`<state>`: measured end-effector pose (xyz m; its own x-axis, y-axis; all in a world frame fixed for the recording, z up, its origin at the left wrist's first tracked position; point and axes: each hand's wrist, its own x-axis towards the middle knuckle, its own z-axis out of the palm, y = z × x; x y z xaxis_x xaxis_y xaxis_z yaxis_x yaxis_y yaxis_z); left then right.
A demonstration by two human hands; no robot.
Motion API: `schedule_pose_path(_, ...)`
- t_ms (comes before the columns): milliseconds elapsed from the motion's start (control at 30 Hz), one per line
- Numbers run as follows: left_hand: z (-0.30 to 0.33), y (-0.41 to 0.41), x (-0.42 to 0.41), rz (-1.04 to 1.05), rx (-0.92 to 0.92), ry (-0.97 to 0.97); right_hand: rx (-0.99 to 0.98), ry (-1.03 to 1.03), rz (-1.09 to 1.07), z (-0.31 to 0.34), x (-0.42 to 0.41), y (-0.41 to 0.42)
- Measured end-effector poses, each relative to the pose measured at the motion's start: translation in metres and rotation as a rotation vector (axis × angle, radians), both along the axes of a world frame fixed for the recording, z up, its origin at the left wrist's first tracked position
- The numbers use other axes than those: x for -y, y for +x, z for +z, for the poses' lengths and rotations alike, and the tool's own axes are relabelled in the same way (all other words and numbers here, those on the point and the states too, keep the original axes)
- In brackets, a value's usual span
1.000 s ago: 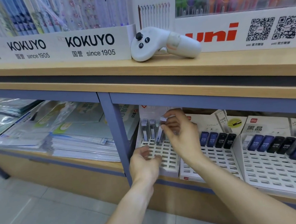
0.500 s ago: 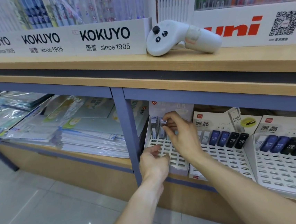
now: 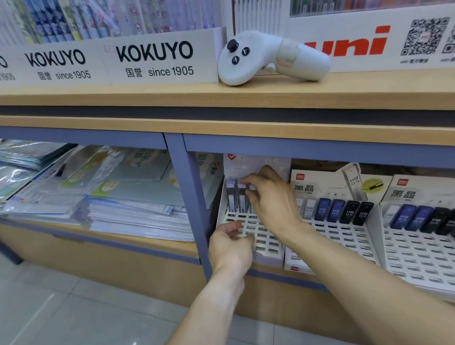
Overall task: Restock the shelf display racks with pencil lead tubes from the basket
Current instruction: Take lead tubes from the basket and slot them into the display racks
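A: The right hand point(image 3: 271, 196) reaches to the far row of the leftmost display rack point(image 3: 257, 233), its fingertips point(image 3: 247, 183) curled round the top of a pencil lead tube point(image 3: 242, 198) that stands upright in a slot beside another tube point(image 3: 232, 195). What could go wrong there?

B: The tube looks only partly seated. If the person lets go before it drops fully into its slot, it could lean and tip forward onto the empty grid below. The tubes stand touching, so a sideways nudge from the knuckles could knock the neighbour over as well

A: And the left hand point(image 3: 232, 245)?

B: It rests at the near left corner of the same rack, fingers loosely spread and holding nothing that shows. It seems to steady the rack. Should it push too hard, the sloped rack could slide back under the shelf point(image 3: 329, 145) and skew the row

A: Any risk to the racks on the right?

B: Little, in my judgement. The middle rack point(image 3: 329, 232) with its blue and black tubes point(image 3: 344, 211) sits just beside the right wrist, so a careless withdrawal of the arm could brush them loose. The basket is not clearly in view, so how much stock remains cannot be told

A: And the white controller point(image 3: 270, 57) on the upper shelf?

B: Well apart from both hands; no concern
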<state>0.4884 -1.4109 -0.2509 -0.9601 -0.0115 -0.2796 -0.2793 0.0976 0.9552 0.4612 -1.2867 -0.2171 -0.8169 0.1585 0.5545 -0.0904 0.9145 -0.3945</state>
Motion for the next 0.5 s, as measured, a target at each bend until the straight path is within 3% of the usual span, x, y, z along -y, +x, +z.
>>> schedule_pose_path(200,0.003,-0.001,-0.001,-0.009,-0.002,-0.016,0.146,0.021,0.033,0.010,-0.007,0.010)
schedule_pose_path(500,0.011,0.012,-0.001,-0.117,-0.083,-0.162,0.534,0.151,0.086,0.034,-0.005,0.023)
